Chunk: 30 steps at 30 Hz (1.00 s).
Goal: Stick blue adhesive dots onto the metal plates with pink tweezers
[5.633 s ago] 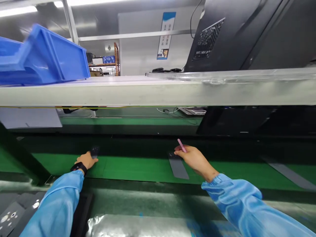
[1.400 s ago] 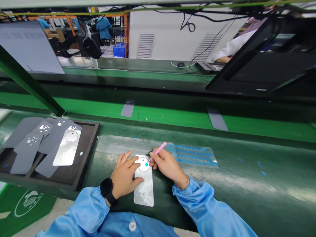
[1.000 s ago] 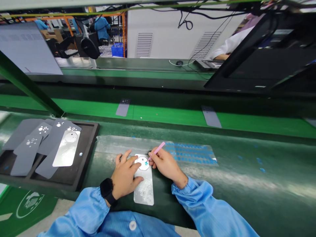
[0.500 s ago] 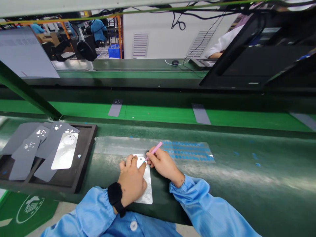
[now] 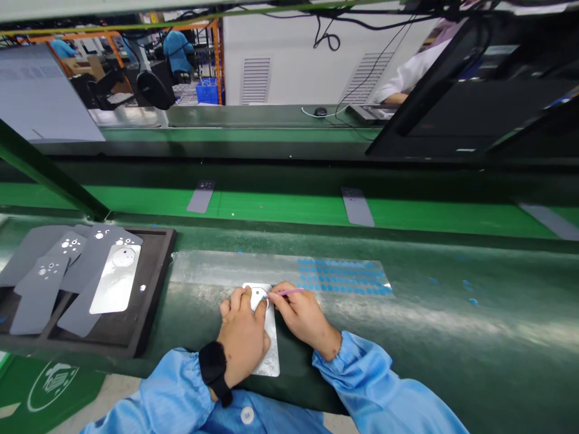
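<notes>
I have the left hand (image 5: 242, 337) bent over the silver plate (image 5: 270, 363), fingertips resting on its far end, gripping nothing that I can make out. The plate lies flat on the green bench (image 5: 407, 343). My right hand (image 5: 307, 319) pinches a pink stick (image 5: 291, 292), its tip right by the left fingertips (too small to tell whether it touches the plate). Just beyond lies a clear sheet (image 5: 194, 265) with blue dots (image 5: 344, 277); to the left, a dark tray (image 5: 156, 288) holds grey panels (image 5: 38, 298) and another silver plate (image 5: 113, 286).
</notes>
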{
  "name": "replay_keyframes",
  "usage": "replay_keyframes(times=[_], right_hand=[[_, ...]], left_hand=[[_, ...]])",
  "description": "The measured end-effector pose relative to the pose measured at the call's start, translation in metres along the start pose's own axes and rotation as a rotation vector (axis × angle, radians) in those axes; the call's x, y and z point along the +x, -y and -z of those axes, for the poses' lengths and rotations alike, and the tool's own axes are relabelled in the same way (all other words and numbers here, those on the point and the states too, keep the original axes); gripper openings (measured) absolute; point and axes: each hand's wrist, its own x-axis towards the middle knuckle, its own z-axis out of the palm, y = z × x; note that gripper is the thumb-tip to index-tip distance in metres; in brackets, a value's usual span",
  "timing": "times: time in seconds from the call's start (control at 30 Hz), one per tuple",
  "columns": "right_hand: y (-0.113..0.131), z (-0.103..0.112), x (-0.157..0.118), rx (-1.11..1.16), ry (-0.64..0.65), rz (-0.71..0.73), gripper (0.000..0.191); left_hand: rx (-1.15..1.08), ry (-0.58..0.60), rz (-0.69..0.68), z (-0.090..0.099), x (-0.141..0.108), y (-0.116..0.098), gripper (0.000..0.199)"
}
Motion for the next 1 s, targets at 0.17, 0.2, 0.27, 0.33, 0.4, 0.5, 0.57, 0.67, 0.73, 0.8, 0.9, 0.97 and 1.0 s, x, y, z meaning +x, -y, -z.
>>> replay_keyframes(times=[0.17, 0.2, 0.27, 0.33, 0.4, 0.5, 0.57, 0.67, 0.73, 0.8, 0.9, 0.97, 1.0], right_hand=[[-0.001, -0.003, -0.003, -0.077, -0.007, 0.053, 0.027], [-0.002, -0.003, -0.004, -0.095, -0.012, 0.068, 0.026], [-0.002, -0.004, -0.005, -0.116, -0.022, 0.102, 0.026], [-0.002, -0.004, -0.006, -0.117, -0.027, 0.126, 0.025], [-0.002, -0.004, -0.006, -0.113, -0.026, 0.124, 0.024], [-0.003, -0.005, -0.006, -0.114, -0.021, 0.098, 0.024], [-0.004, -0.006, -0.007, -0.124, -0.028, 0.091, 0.024], [-0.005, -0.007, -0.008, -0.153, -0.043, 0.097, 0.024], [-0.005, -0.007, -0.009, -0.173, -0.046, 0.100, 0.025], [-0.005, -0.007, -0.011, -0.186, -0.044, 0.104, 0.025], [-0.004, -0.007, -0.013, -0.186, -0.046, 0.120, 0.026], [-0.004, -0.006, -0.014, -0.175, -0.048, 0.130, 0.025], [-0.004, -0.006, -0.014, -0.170, -0.050, 0.133, 0.025]], left_hand=[[0.003, 0.018, -0.005, 0.000, 0.000, 0.000, 0.052], [0.006, 0.022, -0.006, 0.000, 0.000, 0.000, 0.051], [0.011, 0.023, -0.006, 0.000, 0.000, 0.000, 0.049], [0.012, 0.019, -0.006, 0.001, 0.000, -0.001, 0.049], [0.011, 0.022, -0.007, 0.001, 0.000, -0.002, 0.049], [0.013, 0.032, -0.002, 0.003, 0.000, -0.002, 0.051], [0.013, 0.038, 0.001, 0.003, 0.000, -0.002, 0.052], [0.006, 0.044, -0.001, 0.003, 0.001, -0.002, 0.052], [-0.001, 0.041, 0.001, 0.002, 0.001, -0.002, 0.051], [-0.008, 0.034, 0.006, 0.002, 0.001, -0.002, 0.049], [-0.016, 0.026, 0.009, 0.001, 0.000, -0.002, 0.048], [-0.019, 0.026, 0.003, 0.000, 0.000, -0.002, 0.048], [-0.020, 0.025, 0.000, 0.000, 0.000, -0.002, 0.048]])
